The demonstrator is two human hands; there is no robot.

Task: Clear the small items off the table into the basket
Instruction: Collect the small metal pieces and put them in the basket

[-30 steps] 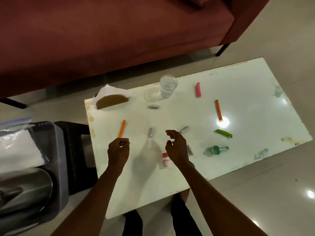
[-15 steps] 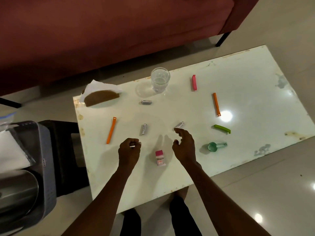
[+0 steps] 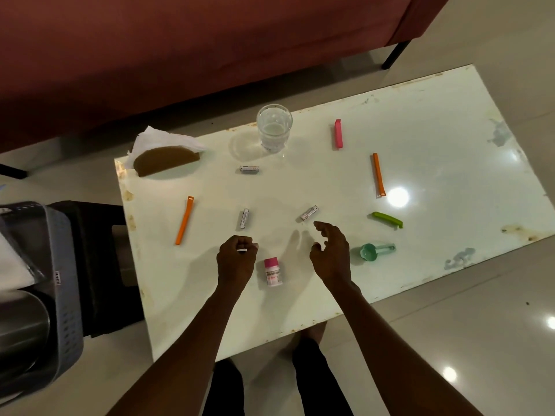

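Note:
On the white table (image 3: 450, 139) lie three batteries (image 3: 249, 169) (image 3: 244, 218) (image 3: 309, 213), two orange clips (image 3: 184, 220) (image 3: 378, 174), a pink clip (image 3: 338, 134), a green clip (image 3: 387, 219), a teal scoop (image 3: 374, 251) and a pink-capped bottle (image 3: 273, 271). My left hand (image 3: 235, 262) is curled round a small white item, just left of the bottle. Fingers loosely curved, my right hand (image 3: 329, 250) hovers just below the right-hand battery and holds nothing. The grey basket (image 3: 64, 265) stands at the far left, beside the table.
A glass of water (image 3: 274, 127) and a brown napkin holder with white tissue (image 3: 166, 154) stand along the table's far edge. A red sofa (image 3: 210, 40) runs behind the table. A dark stool (image 3: 99, 265) sits between basket and table.
My left hand moved right, away from the orange clip, to beside the bottle, and a white item now shows in its fist. My right hand moved up towards the right-hand battery.

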